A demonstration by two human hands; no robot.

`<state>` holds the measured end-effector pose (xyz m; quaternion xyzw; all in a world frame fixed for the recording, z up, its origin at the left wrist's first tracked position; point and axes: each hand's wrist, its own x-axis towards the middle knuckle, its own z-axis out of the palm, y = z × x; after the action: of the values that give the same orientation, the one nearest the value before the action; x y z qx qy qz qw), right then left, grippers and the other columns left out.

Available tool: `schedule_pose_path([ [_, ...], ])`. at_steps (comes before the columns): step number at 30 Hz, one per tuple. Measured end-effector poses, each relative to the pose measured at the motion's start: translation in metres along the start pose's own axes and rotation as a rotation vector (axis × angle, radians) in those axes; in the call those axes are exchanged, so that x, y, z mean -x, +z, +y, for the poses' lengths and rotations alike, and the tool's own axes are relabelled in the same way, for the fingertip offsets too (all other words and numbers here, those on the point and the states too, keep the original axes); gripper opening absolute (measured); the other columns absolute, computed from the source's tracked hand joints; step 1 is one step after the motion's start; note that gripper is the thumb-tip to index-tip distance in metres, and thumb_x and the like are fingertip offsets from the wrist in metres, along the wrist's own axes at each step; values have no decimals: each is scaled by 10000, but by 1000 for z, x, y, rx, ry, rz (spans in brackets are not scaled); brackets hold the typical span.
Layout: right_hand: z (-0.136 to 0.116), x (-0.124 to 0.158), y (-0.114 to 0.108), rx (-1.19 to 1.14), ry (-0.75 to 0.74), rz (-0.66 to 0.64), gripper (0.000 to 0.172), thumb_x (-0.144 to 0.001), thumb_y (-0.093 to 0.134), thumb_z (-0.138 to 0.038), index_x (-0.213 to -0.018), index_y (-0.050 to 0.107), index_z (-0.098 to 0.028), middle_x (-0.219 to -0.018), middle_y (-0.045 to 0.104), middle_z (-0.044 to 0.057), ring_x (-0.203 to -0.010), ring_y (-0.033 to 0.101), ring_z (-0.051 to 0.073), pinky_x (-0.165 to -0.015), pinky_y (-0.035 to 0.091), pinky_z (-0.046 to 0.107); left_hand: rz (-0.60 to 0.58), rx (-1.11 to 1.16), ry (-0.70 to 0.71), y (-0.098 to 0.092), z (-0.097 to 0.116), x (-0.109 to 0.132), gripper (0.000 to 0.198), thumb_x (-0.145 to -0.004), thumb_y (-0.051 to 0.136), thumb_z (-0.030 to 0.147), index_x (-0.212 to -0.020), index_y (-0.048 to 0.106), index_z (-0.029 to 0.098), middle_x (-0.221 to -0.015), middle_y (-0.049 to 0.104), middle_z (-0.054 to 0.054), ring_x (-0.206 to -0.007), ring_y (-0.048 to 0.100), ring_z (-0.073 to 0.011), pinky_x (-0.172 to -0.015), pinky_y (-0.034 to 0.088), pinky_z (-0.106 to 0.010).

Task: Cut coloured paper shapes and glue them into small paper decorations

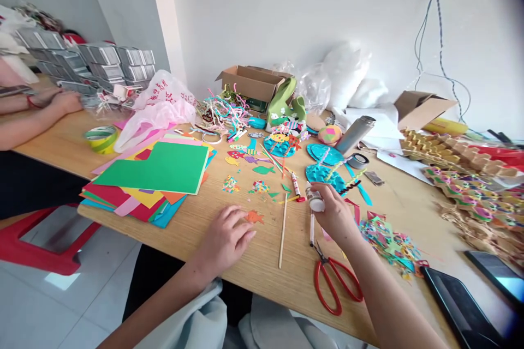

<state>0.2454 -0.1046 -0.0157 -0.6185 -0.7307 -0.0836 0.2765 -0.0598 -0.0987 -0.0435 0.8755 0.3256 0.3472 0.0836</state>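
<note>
My right hand [338, 212] is closed around a small white bottle [315, 199] with a printed label, its pale round end towards me. My left hand [225, 237] lies on the table with its fingers loosely apart. Its fingertips reach the tail side of an orange paper fish [254, 217]. Between my hands a thin wooden stick [283, 232] lies on the wood. Red-handled scissors [327, 278] rest below my right hand. A marker [295, 185] and two small piles of coloured paper dots [261, 186] lie beyond the fish, near several cut-out paper fish [232, 161].
Coloured paper sheets [164, 169] are stacked at left, near tape rolls [101, 139]. Blue painted pieces [323, 174] and a metal flask [356, 133] stand beyond my right hand. Paper scraps [391, 242] and phones [458, 305] lie at right. Another person's hands [61, 101] rest at far left.
</note>
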Motion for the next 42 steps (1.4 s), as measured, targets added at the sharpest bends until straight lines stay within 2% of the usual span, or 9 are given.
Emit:
schedule_pose_path([
  [7,23,3,7,147,-152,-164,418,-781,406,-10,-1121,546,-208,-1254,602,135,-1094,610,260,-894,516,417,161,75,-144,-7,-9,4,122,-897,548,194,-880,669,194,-980,646,-68,-989,564,-192,-883,519,-382],
  [13,45,-8,17,170,-234,-236,534,-730,377,33,-1181,524,-211,-1297,581,117,-1170,583,260,-957,489,416,72,-49,-278,-19,-10,15,61,-836,616,178,-784,642,194,-1016,622,-67,-1022,543,-218,-916,491,-408],
  [17,51,-6,19,184,-188,-250,553,-739,374,20,-1225,514,-205,-1331,568,117,-1125,617,264,-842,547,385,40,-82,-321,-21,-7,17,82,-782,689,190,-802,609,182,-1051,605,-70,-1050,517,-230,-936,477,-420],
  [20,53,-1,19,206,-148,-254,605,-732,393,10,-1283,500,-218,-1337,572,104,-1076,647,262,-746,572,360,22,-107,-324,-20,-7,12,121,-767,700,172,-834,600,178,-1058,595,-71,-1054,507,-229,-942,472,-419],
  [24,53,1,14,201,-155,-216,736,-657,380,51,-1329,495,-223,-1300,602,98,-1084,645,251,-775,573,351,-66,-200,-254,-20,-9,-1,58,-794,670,171,-822,619,171,-1028,600,-79,-1049,502,-237,-928,473,-418],
  [28,31,-2,3,189,-145,-128,618,-744,363,23,-1298,523,-197,-1218,632,126,-1076,627,281,-840,544,407,-217,-309,-168,-20,-9,-10,63,-843,603,156,-815,659,147,-874,619,-82,-985,528,-241,-859,477,-399],
  [32,-19,-10,-3,-24,-131,-92,430,-846,406,-100,-1224,575,-214,-1071,672,122,-994,640,284,-814,535,409,-309,-420,-68,-18,-10,-12,145,-832,571,75,-728,654,133,-777,603,-89,-913,532,-248,-775,453,-387],
  [37,-75,-20,9,-325,-140,-241,288,-872,468,-166,-1103,626,-234,-1019,700,78,-951,666,239,-839,527,389,-366,-513,25,-17,-12,-14,185,-854,537,66,-725,644,144,-761,594,-91,-878,526,-257,-715,428,-387],
  [42,-99,-26,22,-511,26,-306,198,-885,472,-189,-986,641,-213,-981,730,62,-856,700,195,-752,554,330,-304,-543,34,-13,-15,-12,126,-862,542,95,-778,629,129,-782,591,-83,-834,538,-242,-707,443,-376],
])
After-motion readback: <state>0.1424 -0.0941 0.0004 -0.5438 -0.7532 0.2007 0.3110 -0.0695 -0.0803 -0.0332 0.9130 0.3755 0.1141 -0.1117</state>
